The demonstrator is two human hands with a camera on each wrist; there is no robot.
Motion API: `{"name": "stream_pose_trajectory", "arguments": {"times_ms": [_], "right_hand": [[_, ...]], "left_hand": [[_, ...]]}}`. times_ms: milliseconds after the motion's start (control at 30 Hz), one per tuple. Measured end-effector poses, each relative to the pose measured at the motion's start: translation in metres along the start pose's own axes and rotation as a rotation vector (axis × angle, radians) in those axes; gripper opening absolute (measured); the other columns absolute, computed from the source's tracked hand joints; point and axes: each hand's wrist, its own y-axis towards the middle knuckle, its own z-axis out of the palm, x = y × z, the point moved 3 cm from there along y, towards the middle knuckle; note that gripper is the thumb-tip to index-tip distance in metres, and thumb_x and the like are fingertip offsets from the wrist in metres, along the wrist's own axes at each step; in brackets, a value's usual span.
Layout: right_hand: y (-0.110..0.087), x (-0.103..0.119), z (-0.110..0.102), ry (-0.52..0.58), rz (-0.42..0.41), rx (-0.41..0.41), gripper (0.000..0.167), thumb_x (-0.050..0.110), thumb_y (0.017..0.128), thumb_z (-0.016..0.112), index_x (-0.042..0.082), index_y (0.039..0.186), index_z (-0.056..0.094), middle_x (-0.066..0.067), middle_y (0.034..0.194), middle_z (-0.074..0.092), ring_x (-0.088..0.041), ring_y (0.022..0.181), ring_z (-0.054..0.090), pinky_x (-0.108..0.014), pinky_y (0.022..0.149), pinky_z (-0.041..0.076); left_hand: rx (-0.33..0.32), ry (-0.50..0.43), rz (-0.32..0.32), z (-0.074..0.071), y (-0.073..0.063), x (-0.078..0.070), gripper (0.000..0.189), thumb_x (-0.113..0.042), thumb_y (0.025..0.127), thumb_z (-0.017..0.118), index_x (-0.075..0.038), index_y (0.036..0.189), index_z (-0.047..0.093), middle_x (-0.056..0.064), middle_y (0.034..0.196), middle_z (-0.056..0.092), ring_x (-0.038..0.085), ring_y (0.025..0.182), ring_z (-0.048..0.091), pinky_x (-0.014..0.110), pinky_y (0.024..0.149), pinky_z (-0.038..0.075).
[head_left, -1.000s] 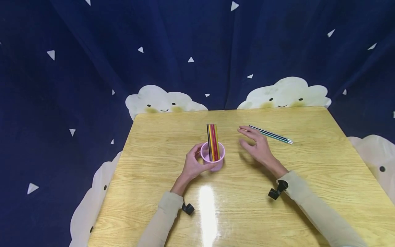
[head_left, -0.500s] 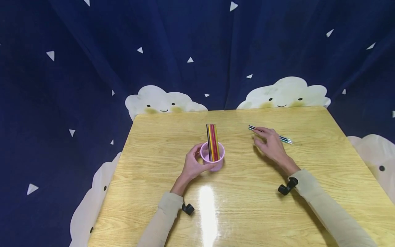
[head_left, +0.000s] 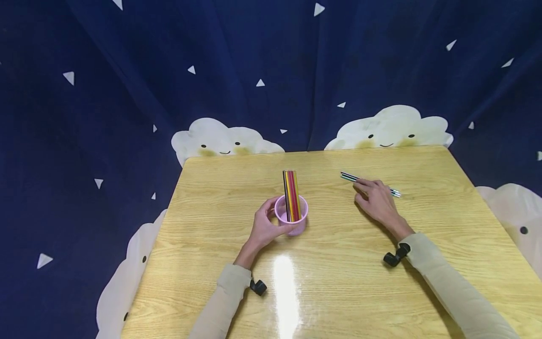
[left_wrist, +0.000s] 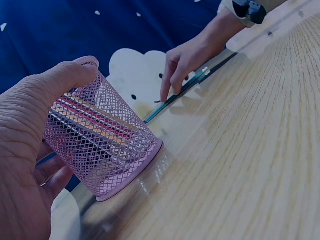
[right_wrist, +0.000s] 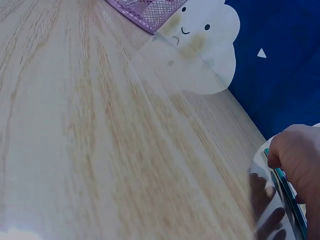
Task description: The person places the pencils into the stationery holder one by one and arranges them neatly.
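My left hand (head_left: 266,229) grips a pink mesh pencil cup (left_wrist: 105,137) from the left side, thumb near the rim. Several pencils (head_left: 291,195) in black, yellow and red stand bunched in the cup and rise well above its rim. To the right, my right hand (head_left: 378,203) is over the teal and black pencils (head_left: 350,176), which lie slantwise on the table. Its fingertips are right at these pencils and cover their middle in the head view. In the right wrist view the teal edge shows beside a bent finger (right_wrist: 285,147).
The wooden table (head_left: 330,278) carries a bright glare patch near its front. Its far edge meets a dark blue curtain (head_left: 237,56) printed with white triangles and smiling clouds (head_left: 394,127). A black camera (head_left: 395,256) sits on the right wrist.
My right hand has moved right from beside the loose pencils to a place over them, its fingers coming down to them. My left hand stays on the pencil cup.
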Motion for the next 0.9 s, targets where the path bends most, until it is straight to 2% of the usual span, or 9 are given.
{"name": "stream_pose_trajectory", "arguments": {"times_ms": [200, 467, 633, 900], "right_hand": [[-0.0006, -0.0011, 0.0000, -0.024, -0.009, 0.004, 0.038, 0.011, 0.097, 0.064, 0.002, 0.133, 0.070, -0.022, 0.141, 0.063, -0.047, 0.121, 0.054, -0.060, 0.082, 0.042], [-0.0002, -0.0007, 0.0016, -0.072, -0.023, 0.009, 0.037, 0.012, 0.098, 0.062, 0.003, 0.133, 0.070, -0.022, 0.140, 0.064, -0.046, 0.123, 0.053, -0.059, 0.086, 0.043], [0.0016, 0.0016, 0.0017, -0.087, -0.055, 0.009, 0.034, 0.011, 0.097, 0.061, 0.003, 0.128, 0.074, -0.021, 0.134, 0.065, -0.047, 0.118, 0.056, -0.059, 0.082, 0.045], [0.0054, 0.0042, -0.0015, -0.089, -0.092, 0.077, 0.033, 0.011, 0.098, 0.060, 0.001, 0.127, 0.074, -0.023, 0.131, 0.066, -0.047, 0.113, 0.057, -0.058, 0.078, 0.045]], "left_hand": [[-0.002, 0.015, 0.010, 0.0004, -0.0003, -0.0013, 0.082, 0.006, 0.067, 0.092, 0.013, 0.139, 0.054, 0.033, 0.129, 0.063, 0.056, 0.116, 0.059, 0.067, 0.105, 0.048], [-0.002, 0.002, 0.007, 0.0005, -0.0006, -0.0020, 0.082, 0.007, 0.066, 0.092, 0.013, 0.139, 0.054, 0.034, 0.129, 0.062, 0.059, 0.117, 0.057, 0.070, 0.106, 0.045], [0.002, -0.009, -0.001, 0.0003, -0.0004, -0.0017, 0.083, 0.009, 0.066, 0.091, 0.014, 0.139, 0.053, 0.035, 0.129, 0.062, 0.060, 0.118, 0.056, 0.070, 0.108, 0.044], [0.006, -0.007, 0.003, 0.0000, -0.0010, -0.0034, 0.083, 0.009, 0.066, 0.091, 0.014, 0.140, 0.053, 0.035, 0.130, 0.061, 0.059, 0.119, 0.057, 0.069, 0.108, 0.045]]}}
